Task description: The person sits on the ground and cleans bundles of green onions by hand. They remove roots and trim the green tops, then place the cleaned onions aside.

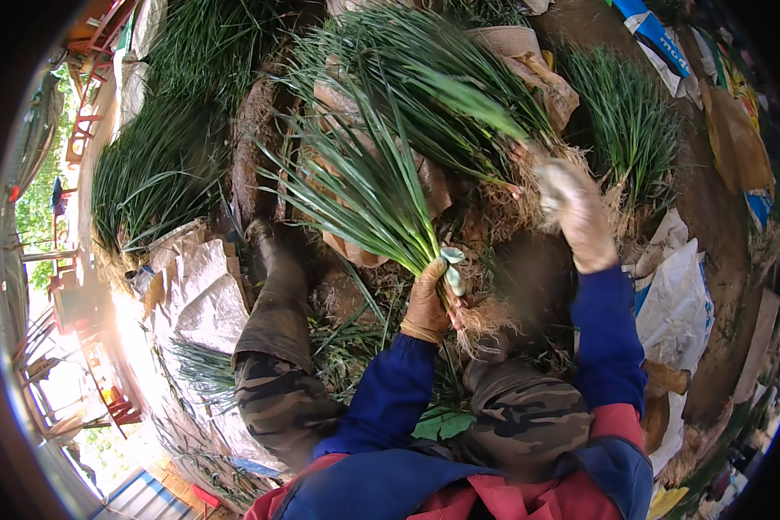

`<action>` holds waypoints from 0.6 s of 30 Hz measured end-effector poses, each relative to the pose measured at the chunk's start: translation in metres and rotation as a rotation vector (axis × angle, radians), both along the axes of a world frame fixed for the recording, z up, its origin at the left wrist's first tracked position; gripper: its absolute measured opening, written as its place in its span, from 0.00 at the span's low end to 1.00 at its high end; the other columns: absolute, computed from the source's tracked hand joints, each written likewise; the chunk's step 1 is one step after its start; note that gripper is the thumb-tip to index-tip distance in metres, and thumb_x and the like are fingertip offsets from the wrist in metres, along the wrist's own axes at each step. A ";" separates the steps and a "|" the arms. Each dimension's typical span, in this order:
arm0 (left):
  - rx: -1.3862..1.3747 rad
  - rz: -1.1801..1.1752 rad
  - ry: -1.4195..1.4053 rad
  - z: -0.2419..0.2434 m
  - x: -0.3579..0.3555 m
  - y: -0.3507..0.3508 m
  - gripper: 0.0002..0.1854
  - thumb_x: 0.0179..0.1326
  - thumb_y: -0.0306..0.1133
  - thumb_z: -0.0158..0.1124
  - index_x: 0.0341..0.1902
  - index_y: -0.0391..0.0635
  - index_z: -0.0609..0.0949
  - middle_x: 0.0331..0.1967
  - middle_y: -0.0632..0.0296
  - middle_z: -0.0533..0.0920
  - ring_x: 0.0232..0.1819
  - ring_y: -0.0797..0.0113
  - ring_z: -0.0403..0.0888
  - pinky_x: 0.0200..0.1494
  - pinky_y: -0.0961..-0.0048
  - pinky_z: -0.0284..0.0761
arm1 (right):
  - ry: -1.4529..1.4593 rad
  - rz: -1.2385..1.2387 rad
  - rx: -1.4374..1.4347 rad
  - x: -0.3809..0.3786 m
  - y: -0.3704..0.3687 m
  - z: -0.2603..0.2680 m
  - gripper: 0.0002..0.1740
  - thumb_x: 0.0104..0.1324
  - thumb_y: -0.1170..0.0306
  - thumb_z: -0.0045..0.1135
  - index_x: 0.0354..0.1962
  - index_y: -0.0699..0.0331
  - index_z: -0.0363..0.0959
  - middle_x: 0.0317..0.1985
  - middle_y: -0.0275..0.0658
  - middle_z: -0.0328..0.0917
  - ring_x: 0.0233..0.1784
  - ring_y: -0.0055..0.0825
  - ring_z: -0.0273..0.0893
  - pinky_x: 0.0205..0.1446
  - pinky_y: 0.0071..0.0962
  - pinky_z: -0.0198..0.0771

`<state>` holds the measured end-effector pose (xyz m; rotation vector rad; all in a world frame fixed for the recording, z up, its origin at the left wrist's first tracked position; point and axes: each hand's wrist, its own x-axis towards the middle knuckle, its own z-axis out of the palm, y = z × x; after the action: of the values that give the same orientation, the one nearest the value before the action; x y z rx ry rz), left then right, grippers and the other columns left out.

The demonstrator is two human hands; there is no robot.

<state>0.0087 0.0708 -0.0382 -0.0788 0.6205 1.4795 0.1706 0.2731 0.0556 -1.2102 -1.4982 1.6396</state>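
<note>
My left hand point(429, 299), in a worn tan glove with pale patches at the fingertips, grips a bunch of green garlic-like plants point(390, 227) low on the stems. Their long leaves fan to the upper left, and the pale roots point(484, 322) hang below the fist. My right hand point(575, 208) is gloved and blurred by motion, at the root end of a large heap of the same plants point(429, 84). A blurred plant point(487, 110) reaches from its fingers toward the upper left. The fingertips themselves are too smeared to make out.
More heaps of plants lie at the left point(162, 169) and the right point(624, 123). White woven sacks point(201, 292) are spread on the ground. Cut leaves litter the soil between my camouflage-clad legs point(279, 390). A wooden piece point(666, 377) sits beside my right forearm.
</note>
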 end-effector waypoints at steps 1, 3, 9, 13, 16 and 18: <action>-0.030 0.028 0.001 -0.001 0.002 0.000 0.18 0.64 0.44 0.64 0.46 0.41 0.78 0.28 0.63 0.81 0.22 0.71 0.78 0.21 0.73 0.78 | 0.260 -0.016 0.049 0.018 -0.004 0.008 0.15 0.72 0.61 0.50 0.42 0.64 0.76 0.26 0.25 0.70 0.24 0.12 0.62 0.26 0.17 0.58; -0.089 0.079 0.007 0.001 0.010 -0.001 0.19 0.64 0.45 0.63 0.48 0.41 0.78 0.30 0.63 0.82 0.22 0.72 0.78 0.21 0.73 0.79 | 0.700 -0.013 -0.107 0.048 -0.007 0.030 0.14 0.72 0.64 0.50 0.43 0.66 0.75 0.23 0.26 0.66 0.23 0.12 0.60 0.24 0.18 0.56; -0.098 0.060 -0.036 0.011 0.007 0.001 0.16 0.63 0.46 0.61 0.42 0.46 0.77 0.19 0.65 0.74 0.20 0.67 0.72 0.25 0.65 0.75 | 0.500 -0.457 0.239 0.124 0.005 0.050 0.13 0.73 0.66 0.50 0.46 0.68 0.76 0.22 0.27 0.67 0.22 0.14 0.60 0.28 0.19 0.58; -0.057 0.105 0.016 -0.008 0.006 0.000 0.17 0.62 0.45 0.64 0.47 0.47 0.77 0.23 0.64 0.78 0.20 0.68 0.75 0.23 0.66 0.79 | -0.124 -0.526 0.181 0.192 0.037 -0.010 0.20 0.73 0.61 0.52 0.54 0.66 0.74 0.43 0.38 0.81 0.36 0.21 0.75 0.38 0.23 0.71; -0.148 0.073 -0.025 0.003 0.018 0.008 0.16 0.63 0.44 0.63 0.48 0.47 0.77 0.21 0.64 0.77 0.19 0.67 0.75 0.23 0.65 0.79 | -0.814 -0.526 0.346 0.238 0.052 -0.083 0.32 0.70 0.52 0.55 0.61 0.68 0.67 0.53 0.51 0.77 0.58 0.44 0.73 0.63 0.34 0.66; -0.096 0.060 -0.013 0.001 0.018 0.009 0.16 0.63 0.44 0.62 0.48 0.47 0.77 0.21 0.64 0.77 0.19 0.66 0.75 0.24 0.65 0.79 | -1.062 -0.434 0.535 0.242 0.052 -0.099 0.28 0.69 0.55 0.56 0.59 0.66 0.70 0.59 0.48 0.74 0.65 0.41 0.69 0.68 0.32 0.62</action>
<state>0.0267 0.0794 -0.0371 -0.1826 0.6830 1.5057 0.4128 0.3252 -0.0435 -1.9933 -1.8618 0.1944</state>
